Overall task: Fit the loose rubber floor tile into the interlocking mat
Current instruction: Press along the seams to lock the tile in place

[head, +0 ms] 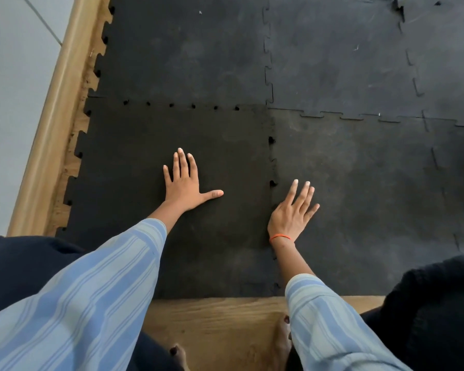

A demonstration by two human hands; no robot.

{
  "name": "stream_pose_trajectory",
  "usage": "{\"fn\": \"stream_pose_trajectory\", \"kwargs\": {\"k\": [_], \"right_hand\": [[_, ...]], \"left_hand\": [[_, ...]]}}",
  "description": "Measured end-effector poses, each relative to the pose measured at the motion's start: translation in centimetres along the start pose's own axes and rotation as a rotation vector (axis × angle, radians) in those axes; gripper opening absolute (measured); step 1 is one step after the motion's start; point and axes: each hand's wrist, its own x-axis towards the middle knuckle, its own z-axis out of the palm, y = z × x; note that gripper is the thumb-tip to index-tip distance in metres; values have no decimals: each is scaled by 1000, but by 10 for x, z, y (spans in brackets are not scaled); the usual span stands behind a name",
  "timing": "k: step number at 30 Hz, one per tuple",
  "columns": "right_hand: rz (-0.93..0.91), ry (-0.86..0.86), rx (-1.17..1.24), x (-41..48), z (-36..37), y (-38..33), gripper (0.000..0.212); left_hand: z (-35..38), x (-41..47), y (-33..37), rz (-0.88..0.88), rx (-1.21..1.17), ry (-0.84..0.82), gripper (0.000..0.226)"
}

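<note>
— On the wooden floor [214, 325], where is the loose tile [134, 162] found?
— Near-left corner of the interlocking mat [332, 62]; small gaps are seen along its far & right seams.
— Hands?
— L hand [184, 184] is laid flat on the tile, fingers spread; R hand [291, 212] is opened flat on the adjoining tile [359, 183]. Nothing is gripped.

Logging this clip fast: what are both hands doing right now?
Left hand: open, fingers spread, palm flat on the loose tile, holding nothing.
Right hand: open, flat on the neighbouring mat tile beside the seam, holding nothing.
</note>
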Motion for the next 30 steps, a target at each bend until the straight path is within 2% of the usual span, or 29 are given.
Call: {"fn": "stream_pose_trajectory", "kwargs": {"k": [3, 6, 8, 14, 18, 20, 24, 30], "right_hand": [[-81, -16, -5, 2, -2, -7, 65], [105, -5, 129, 31, -5, -28, 52], [171, -37, 166, 60, -8, -45, 53], [-110, -54, -3, 92, 5, -51, 55], [-219, -34, -58, 94, 9, -54, 74], [-217, -38, -65, 95, 9, -57, 76], [15, -59, 51, 99, 12, -65, 54], [-211, -49, -33, 104, 11, -73, 59]], "left_hand": [[-1, 0, -1, -5, 6, -4, 133], [1, 1, 0, -12, 20, -1, 132], [-1, 1, 1, -12, 29, -27, 132], [-1, 2, -1, -19, 33, -18, 133], [4, 2, 6, -51, 11, 26, 132], [4, 5, 10, -76, -13, 42, 131], [6, 11, 13, -89, -22, 63, 127], [7, 11, 13, -89, -22, 88, 126]]}}
